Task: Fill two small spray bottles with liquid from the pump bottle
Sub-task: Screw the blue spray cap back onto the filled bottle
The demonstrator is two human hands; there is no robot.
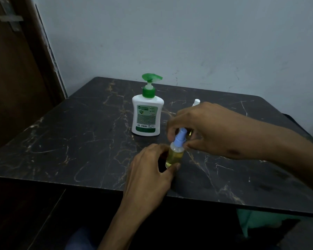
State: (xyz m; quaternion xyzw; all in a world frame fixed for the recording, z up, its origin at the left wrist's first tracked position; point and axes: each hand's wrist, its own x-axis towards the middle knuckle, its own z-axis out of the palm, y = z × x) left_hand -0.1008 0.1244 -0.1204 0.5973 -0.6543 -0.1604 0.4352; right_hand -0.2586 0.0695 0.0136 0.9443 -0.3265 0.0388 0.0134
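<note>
My left hand [150, 166] reaches in from six o'clock, forearm angled up toward one o'clock, its fingers and thumb curled round something low. My right hand [202, 127] enters from three o'clock, wrist bent, fingertips [171, 131] pinching downward just above the left hand, at its one o'clock.

Both forearms bare to the frame edge, no sleeves, watch, rings or bands visible on the left hand [148, 170] or the right hand [202, 127]. Small dark mark on the right forearm just behind the wrist, on the side away from the pump bottle [147, 112]. Blurred blue cloth below the near table edge [90, 184], under the left forearm; garment not identifiable
</note>
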